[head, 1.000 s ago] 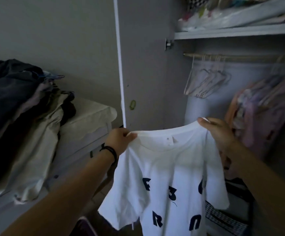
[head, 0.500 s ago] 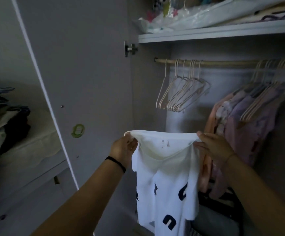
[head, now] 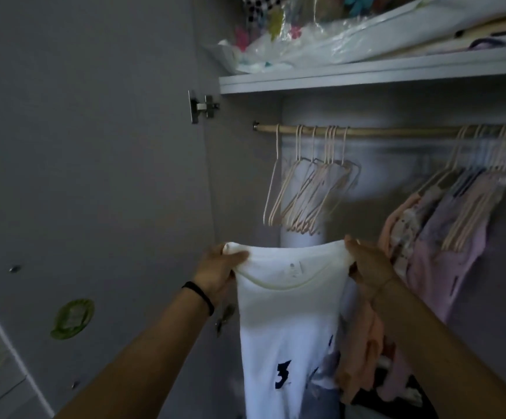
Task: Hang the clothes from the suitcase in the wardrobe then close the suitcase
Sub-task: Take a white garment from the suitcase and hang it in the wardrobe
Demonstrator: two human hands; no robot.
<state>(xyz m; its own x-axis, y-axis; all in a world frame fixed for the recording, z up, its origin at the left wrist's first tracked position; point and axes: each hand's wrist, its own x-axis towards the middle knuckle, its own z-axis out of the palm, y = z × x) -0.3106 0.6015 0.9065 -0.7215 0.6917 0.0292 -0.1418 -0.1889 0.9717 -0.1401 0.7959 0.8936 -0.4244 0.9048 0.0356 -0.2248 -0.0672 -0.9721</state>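
Head view: white T-shirt held up at the open wardrobe, just below empty hangers on the rail, prob. to spread the collar for a hanger. L hand fingers pinch one shoulder, R hand pinches the other. Print: dark "3" legible, the rest folded away. Neck label too small to read. Suitcase not in view.

1. The white T-shirt, spread wide a second ago, now hangs bunched and narrow.
2. The left grip and right grip have drawn closer together, up just under the empty hangers.
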